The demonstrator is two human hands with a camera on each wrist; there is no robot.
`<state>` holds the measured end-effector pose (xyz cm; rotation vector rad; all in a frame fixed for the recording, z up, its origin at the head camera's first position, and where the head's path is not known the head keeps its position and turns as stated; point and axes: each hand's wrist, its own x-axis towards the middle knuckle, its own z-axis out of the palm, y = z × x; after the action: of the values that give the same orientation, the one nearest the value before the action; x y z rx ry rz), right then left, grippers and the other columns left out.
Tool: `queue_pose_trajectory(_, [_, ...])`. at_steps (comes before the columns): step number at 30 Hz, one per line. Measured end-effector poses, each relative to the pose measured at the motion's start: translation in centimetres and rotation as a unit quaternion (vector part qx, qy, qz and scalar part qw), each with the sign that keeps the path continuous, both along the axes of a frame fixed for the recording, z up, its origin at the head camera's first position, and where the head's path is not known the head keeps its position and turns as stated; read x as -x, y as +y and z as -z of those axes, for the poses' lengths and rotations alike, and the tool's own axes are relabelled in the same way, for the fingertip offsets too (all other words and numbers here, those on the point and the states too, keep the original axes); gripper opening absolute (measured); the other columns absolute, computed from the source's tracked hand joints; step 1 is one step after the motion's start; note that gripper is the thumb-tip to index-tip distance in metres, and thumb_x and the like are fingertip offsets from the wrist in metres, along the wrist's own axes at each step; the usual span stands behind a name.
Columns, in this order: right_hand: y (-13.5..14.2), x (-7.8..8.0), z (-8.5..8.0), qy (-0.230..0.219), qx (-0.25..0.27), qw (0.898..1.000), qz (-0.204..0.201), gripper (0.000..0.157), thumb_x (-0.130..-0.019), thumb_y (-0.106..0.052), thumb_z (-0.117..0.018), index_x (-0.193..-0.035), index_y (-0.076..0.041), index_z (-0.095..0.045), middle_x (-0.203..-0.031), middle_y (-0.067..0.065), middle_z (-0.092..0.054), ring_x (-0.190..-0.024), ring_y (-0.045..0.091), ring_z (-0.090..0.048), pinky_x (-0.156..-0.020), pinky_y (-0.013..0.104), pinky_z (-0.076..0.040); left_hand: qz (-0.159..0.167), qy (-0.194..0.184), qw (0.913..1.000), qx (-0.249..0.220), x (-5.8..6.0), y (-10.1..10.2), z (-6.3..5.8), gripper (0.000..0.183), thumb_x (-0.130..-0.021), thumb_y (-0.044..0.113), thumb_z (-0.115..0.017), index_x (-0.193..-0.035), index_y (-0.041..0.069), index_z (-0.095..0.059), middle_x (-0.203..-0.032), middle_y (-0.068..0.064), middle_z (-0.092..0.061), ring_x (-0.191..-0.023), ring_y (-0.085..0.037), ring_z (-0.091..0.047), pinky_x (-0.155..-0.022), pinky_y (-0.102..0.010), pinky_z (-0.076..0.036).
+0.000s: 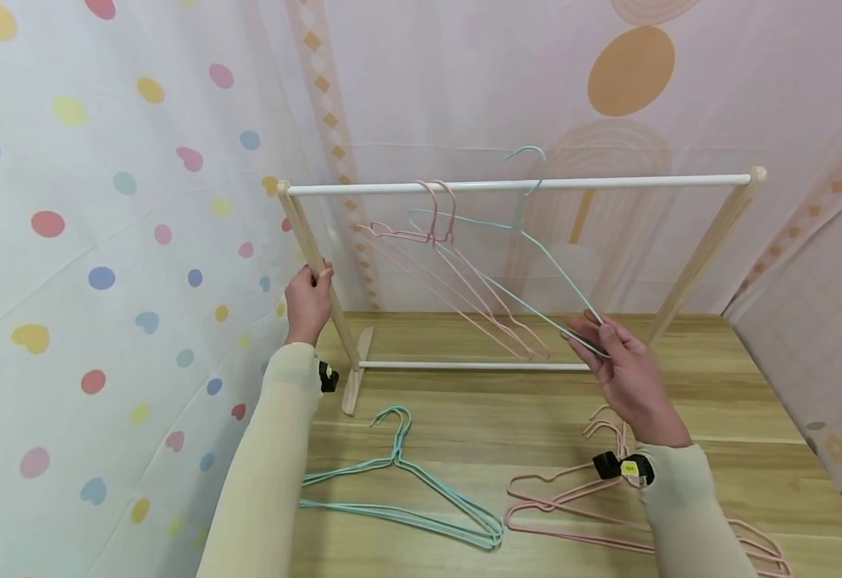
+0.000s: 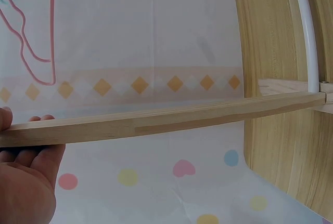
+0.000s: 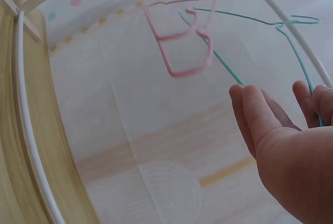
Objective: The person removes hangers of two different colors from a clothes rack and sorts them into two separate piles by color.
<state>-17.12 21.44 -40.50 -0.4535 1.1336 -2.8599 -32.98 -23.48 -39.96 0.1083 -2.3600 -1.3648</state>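
My left hand [image 1: 308, 303] grips the left wooden post [image 1: 341, 325] of a clothes rack, fingers wrapped round it. With my right hand [image 1: 630, 373] I hold a light teal hanger [image 1: 520, 217] by its lower right corner, between thumb and fingers. The teal hook rises above the white top rail [image 1: 630, 183] and overlaps it in the head view. Just left of that hanger, two pink hangers [image 1: 453, 210] hang by their hooks from the rail. In the right wrist view the teal hanger [image 3: 225, 63] runs into my fingers, its far corner behind the pink ones.
Several teal hangers [image 1: 396, 456] lie stacked on the wooden surface [image 1: 457, 425] at front left. Several pink hangers [image 1: 551, 506] lie at front right, partly under my right forearm. A white lower bar [image 1: 464, 365] joins the posts. Patterned curtains [image 1: 139, 265] stand close on the left and behind.
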Motion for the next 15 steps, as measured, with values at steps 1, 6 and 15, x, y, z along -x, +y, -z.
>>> queue_pose_trajectory(1, [0.2, -0.2, 0.0, -0.003, 0.005, 1.0, -0.001, 0.033, -0.105, -0.008, -0.036, -0.125, 0.007, -0.057, -0.118, 0.021, -0.062, -0.115, 0.032, -0.058, -0.1, 0.038, -0.037, 0.0, -0.001, 1.0, 0.001, 0.0, 0.0, 0.0, 0.035, -0.102, 0.033, -0.053, -0.119, 0.006, -0.065, -0.111, -0.015, -0.066, -0.089, -0.027, -0.057, -0.077, -0.042, -0.048])
queue_pose_trajectory(6, [1.2, -1.2, 0.2, -0.006, 0.026, 1.0, -0.01, 0.034, -0.105, -0.009, -0.034, -0.124, 0.006, -0.058, -0.12, 0.022, -0.062, -0.117, 0.032, -0.057, -0.101, 0.039, -0.036, 0.002, 0.001, 1.0, 0.0, -0.1, 0.0, -0.2, 0.034, -0.102, 0.032, -0.053, -0.119, 0.005, -0.065, -0.111, -0.016, -0.066, -0.089, -0.027, -0.057, -0.077, -0.042, -0.048])
queue_pose_trajectory(15, [2.7, -3.0, 1.7, -0.014, 0.059, 0.998, -0.024, 0.036, -0.106, -0.009, -0.03, -0.126, 0.008, -0.054, -0.125, 0.025, -0.058, -0.123, 0.033, -0.052, -0.102, 0.041, -0.036, 0.002, 0.003, 1.0, -0.003, 0.0, 0.1, -0.1, 0.033, -0.101, 0.031, -0.054, -0.119, 0.005, -0.066, -0.112, -0.014, -0.066, -0.092, -0.027, -0.059, -0.079, -0.042, -0.049])
